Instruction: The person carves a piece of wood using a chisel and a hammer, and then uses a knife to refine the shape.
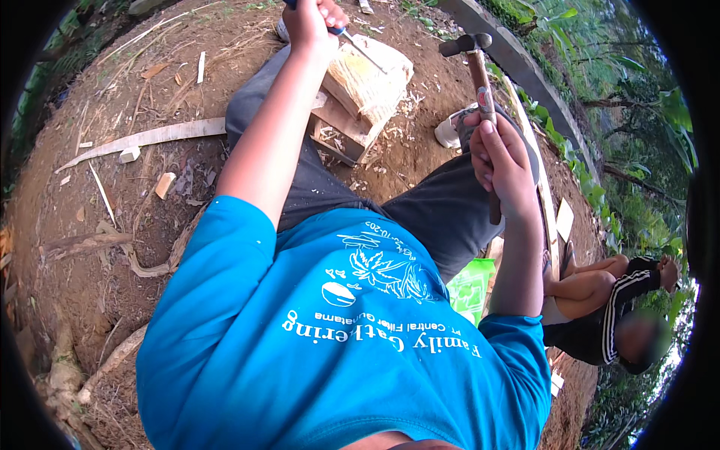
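Note:
My left hand [315, 26], at the top, is closed around the blue handle of a screwdriver-like tool [364, 52]. Its thin metal shaft slants down to the right across a pale, rough-cut block of wood [356, 86]. That block rests on a lower wooden support [341, 127] between my knees. On the right, my right hand [502, 157] grips a hammer [480, 75] by its wooden handle. The hammer's dark metal head is raised and apart from both block and tool.
Wood chips and offcuts [165, 185] are strewn over the brown soil. A long curved strip of wood [165, 135] lies at left. A bright green bag [472, 289] is by my right side. At far right sits another person [600, 300], with plants behind.

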`<state>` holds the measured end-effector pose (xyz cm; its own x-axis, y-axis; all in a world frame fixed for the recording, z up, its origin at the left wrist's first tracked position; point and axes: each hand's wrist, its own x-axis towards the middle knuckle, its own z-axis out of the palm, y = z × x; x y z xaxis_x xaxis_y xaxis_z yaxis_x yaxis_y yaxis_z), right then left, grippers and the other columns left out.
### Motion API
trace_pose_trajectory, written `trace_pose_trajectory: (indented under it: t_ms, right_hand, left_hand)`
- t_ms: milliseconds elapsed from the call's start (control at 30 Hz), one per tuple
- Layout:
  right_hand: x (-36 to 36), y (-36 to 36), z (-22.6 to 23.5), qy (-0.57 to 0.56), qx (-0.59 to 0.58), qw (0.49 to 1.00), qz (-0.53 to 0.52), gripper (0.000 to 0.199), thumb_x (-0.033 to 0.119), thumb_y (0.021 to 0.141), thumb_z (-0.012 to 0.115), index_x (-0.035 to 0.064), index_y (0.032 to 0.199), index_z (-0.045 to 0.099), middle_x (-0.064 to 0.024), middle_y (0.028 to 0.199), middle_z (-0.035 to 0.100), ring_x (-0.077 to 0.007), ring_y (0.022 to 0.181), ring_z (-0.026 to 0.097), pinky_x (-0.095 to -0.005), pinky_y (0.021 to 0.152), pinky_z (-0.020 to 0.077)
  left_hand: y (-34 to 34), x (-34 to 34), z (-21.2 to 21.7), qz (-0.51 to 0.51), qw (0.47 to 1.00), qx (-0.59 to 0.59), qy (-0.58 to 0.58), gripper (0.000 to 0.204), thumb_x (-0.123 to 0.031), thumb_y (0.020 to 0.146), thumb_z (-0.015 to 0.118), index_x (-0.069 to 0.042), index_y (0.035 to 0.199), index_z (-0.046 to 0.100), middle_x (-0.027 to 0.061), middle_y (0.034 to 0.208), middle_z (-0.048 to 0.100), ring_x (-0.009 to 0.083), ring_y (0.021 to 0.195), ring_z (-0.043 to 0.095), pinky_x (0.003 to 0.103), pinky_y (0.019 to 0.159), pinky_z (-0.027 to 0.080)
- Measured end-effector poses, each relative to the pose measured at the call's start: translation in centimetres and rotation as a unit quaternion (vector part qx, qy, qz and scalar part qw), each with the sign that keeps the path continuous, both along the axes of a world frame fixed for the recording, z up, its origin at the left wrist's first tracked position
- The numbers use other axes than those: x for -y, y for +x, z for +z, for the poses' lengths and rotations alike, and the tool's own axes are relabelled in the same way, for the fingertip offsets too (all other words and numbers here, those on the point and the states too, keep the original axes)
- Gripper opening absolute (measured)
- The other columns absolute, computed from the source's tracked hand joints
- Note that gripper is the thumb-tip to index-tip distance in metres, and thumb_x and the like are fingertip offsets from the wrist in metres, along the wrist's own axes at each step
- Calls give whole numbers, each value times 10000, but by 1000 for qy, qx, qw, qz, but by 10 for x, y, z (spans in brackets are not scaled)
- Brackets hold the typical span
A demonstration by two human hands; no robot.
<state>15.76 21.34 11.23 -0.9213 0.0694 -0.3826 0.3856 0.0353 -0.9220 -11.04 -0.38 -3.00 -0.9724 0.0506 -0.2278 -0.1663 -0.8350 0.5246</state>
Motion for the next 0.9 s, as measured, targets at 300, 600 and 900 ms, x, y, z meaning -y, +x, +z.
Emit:
trace_pose_trajectory:
  t_ms: [300, 600, 900]
  right_hand:
    - [53, 25, 11, -280, -176, 929, -163, 429, 421, 1015, 606, 72, 1240, 500, 9, 799, 425, -78, 512, 389, -219, 418, 358]
    - [84, 22, -10, -73, -235, 963, -107, 637, 1, 781, 852, 60, 1273, 452, -144, 1329, 558, -98, 871, 565, -241, 733, 488]
    - [72, 9, -49, -220, -188, 952, -104, 187, 135, 991, 643, 75, 1149, 562, -48, 1068, 617, -148, 967, 622, -293, 798, 518]
  left_hand:
    - [117, 19, 69, -114, 943, -264, -169, 206, -143, 985, 608, -101, 789, 559, -34, 547, 464, 69, 455, 439, 261, 437, 366]
    - [195, 5, 131, -21, 765, -462, -448, 351, -338, 919, 776, -98, 811, 544, 59, 882, 539, 237, 941, 551, 382, 823, 432]
    - [226, 4, 175, 86, 716, -556, -413, 877, -745, 691, 791, -77, 1189, 515, 174, 1195, 524, 357, 1100, 512, 495, 980, 389]
